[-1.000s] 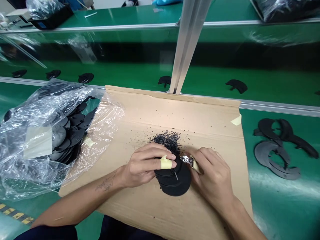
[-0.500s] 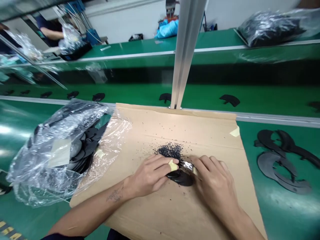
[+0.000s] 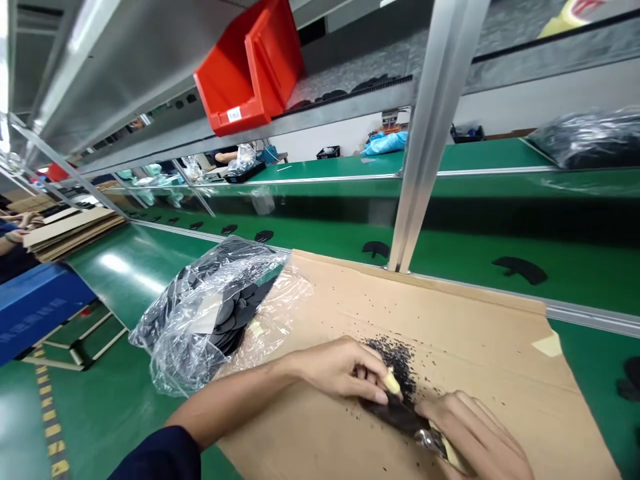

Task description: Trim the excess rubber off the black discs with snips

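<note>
On the glossy green workbench (image 3: 145,253) lies a creased tan cardboard sheet (image 3: 320,433); a knock to it could send the loose material on top sliding off, in the inspector's judgement.

Overlapping its left edge, a crinkled clear plastic bag (image 3: 180,347) bulges over thin, matt black rounded pieces (image 3: 233,320). The left forearm passes just beside it, so a snagged sleeve or elbow might drag the film and spill the contents.

The right hand (image 3: 475,433) is curled round a hand tool. The left hand (image 3: 345,367) pinches a black moulded part (image 3: 400,417) between thumb and fingers. That part sits between the hands, low over the cardboard (whether it touches cannot be told); it looks smooth, dark and thin, its outline blurred. A loose pinch could let it twist, and a slipped tool could mark its face.

The hand tool (image 3: 429,439) has a shiny, rounded metal head and a pale yellow grip; its opening is not discernible. The head lies close to the part, so a misplaced bite might nip a fingertip. One left finger wears a soft yellow wrap (image 3: 391,381).

Smallest are the gritty black granules (image 3: 395,360), heaped just beyond the part; stray ones could lodge beneath it and scratch.
</note>
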{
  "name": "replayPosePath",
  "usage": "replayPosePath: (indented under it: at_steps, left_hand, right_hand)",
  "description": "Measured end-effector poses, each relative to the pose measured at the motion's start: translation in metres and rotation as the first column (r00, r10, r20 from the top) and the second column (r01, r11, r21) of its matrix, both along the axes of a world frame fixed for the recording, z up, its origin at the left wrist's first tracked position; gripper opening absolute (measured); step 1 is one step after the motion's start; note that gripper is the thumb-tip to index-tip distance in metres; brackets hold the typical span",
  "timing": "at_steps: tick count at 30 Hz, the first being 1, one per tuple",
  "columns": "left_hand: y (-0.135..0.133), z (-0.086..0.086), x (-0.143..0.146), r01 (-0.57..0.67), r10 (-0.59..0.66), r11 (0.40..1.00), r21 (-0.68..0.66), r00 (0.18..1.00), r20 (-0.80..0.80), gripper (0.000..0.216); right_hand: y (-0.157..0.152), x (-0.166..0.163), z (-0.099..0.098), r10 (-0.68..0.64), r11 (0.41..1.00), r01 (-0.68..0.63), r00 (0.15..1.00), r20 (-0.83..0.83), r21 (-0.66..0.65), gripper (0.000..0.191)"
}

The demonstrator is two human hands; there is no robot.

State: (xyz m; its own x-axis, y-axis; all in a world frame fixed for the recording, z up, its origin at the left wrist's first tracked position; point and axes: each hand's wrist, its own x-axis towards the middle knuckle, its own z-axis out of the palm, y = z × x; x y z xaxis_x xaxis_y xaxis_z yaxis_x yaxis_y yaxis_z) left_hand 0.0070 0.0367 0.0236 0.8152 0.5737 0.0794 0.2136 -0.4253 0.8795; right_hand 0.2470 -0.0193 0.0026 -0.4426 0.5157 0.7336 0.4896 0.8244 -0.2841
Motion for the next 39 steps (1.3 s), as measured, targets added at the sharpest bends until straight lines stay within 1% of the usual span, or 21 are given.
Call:
replayPosePath:
  at_steps: [1,2,3,4,5,6,7,10,12,14,16,18,21,24,27,30,32,34,37,38,39]
  left_hand:
    - [0.007,0.006,-0.003,0.065,-0.065,0.998,0.010,0.996,-0.054,0.024]
    - [0.015,0.013,-0.006,0.107,-0.101,0.993,0.052,0.989,-0.107,0.018]
    - [0.026,0.020,-0.010,0.105,-0.082,0.986,0.129,0.982,-0.169,0.014]
    - [0.038,0.028,-0.015,0.071,-0.018,0.970,0.231,0.974,-0.226,0.012]
    - [0.052,0.036,-0.021,0.007,0.095,0.937,0.350,0.957,-0.273,0.011]
    - [0.069,0.044,-0.027,-0.101,0.276,0.877,0.469,0.906,-0.321,0.011]
    - [0.088,0.050,-0.033,-0.172,0.385,0.834,0.524,0.862,-0.330,0.012]
    - [0.145,0.058,-0.046,-0.295,0.574,0.736,0.610,0.749,-0.330,0.012]
    - [0.175,0.054,-0.048,-0.350,0.653,0.693,0.630,0.675,-0.343,0.012]
    - [0.194,0.044,-0.042,-0.400,0.704,0.668,0.627,0.612,-0.360,0.021]
    - [0.203,0.030,-0.030,-0.443,0.730,0.659,0.608,0.573,-0.373,0.028]
    - [0.205,0.014,-0.011,-0.477,0.732,0.666,0.573,0.566,-0.379,0.030]
    - [0.202,-0.005,0.020,-0.518,0.714,0.693,0.502,0.593,-0.374,0.031]
    - [0.201,-0.012,0.041,-0.588,0.730,0.680,0.438,0.601,-0.325,0.031]
    - [0.200,-0.002,0.042,-0.691,0.783,0.619,0.374,0.582,-0.222,0.029]
    - [0.185,0.013,0.027,-0.767,0.814,0.574,0.287,0.572,-0.100,0.028]
    - [0.156,0.017,0.013,-0.779,0.804,0.586,0.221,0.594,-0.038,0.024]
    - [0.110,0.014,0.002,-0.757,0.767,0.634,0.156,0.642,0.002,0.022]
    - [0.030,0.002,0.000,-0.676,0.676,0.734,0.064,0.736,0.027,0.018]
    - [0.006,-0.002,0.001,-0.626,0.625,0.779,0.026,0.780,0.044,0.019]
    - [-0.013,-0.005,0.003,-0.538,0.539,0.842,-0.040,0.839,0.076,0.022]
  right_hand:
    - [0.001,-0.001,0.000,-0.010,1.000,0.010,1.000,0.019,0.016,0.034]
    - [0.002,-0.001,0.001,-0.036,0.999,0.035,0.999,0.036,0.028,0.033]
    - [0.002,-0.001,0.001,-0.068,0.997,0.066,0.996,0.052,0.040,0.033]
    - [0.003,0.000,0.001,-0.103,0.994,0.100,0.993,0.065,0.050,0.032]
    - [0.003,0.000,0.001,-0.138,0.989,0.133,0.987,0.079,0.060,0.031]
    - [0.004,0.001,0.001,-0.166,0.985,0.160,0.982,0.091,0.072,0.030]
    - [0.004,0.002,0.001,-0.187,0.980,0.179,0.977,0.105,0.084,0.029]
    - [0.005,0.006,0.001,-0.246,0.966,0.230,0.959,0.143,0.119,0.028]
    - [0.004,0.007,-0.001,-0.281,0.957,0.262,0.946,0.162,0.128,0.026]
    - [0.001,0.007,-0.003,-0.307,0.951,0.292,0.936,0.172,0.105,0.023]
    - [-0.004,0.007,-0.007,-0.332,0.943,0.326,0.926,0.179,0.062,0.020]
    - [-0.008,0.007,-0.010,-0.355,0.934,0.357,0.916,0.187,0.020,0.022]
    - [-0.012,0.006,-0.012,-0.358,0.929,0.369,0.912,0.199,-0.022,0.034]
    - [-0.012,0.005,-0.010,-0.348,0.934,0.358,0.920,0.182,-0.022,0.039]
    - [-0.008,0.006,-0.008,-0.328,0.942,0.335,0.931,0.160,-0.020,0.038]
    - [-0.006,0.008,-0.007,-0.278,0.959,0.282,0.947,0.160,-0.003,0.041]
    - [-0.006,0.007,-0.008,-0.263,0.965,0.260,0.952,0.154,0.043,0.044]
    - [-0.007,0.004,-0.008,-0.267,0.963,0.259,0.954,0.138,0.070,0.048]
    - [-0.010,-0.002,-0.008,-0.240,0.970,0.241,0.967,0.089,0.002,0.054]
    - [-0.010,-0.004,-0.009,-0.200,0.978,0.203,0.977,0.071,-0.039,0.053]
    - [-0.010,-0.005,-0.009,-0.148,0.986,0.151,0.988,0.046,-0.072,0.050]
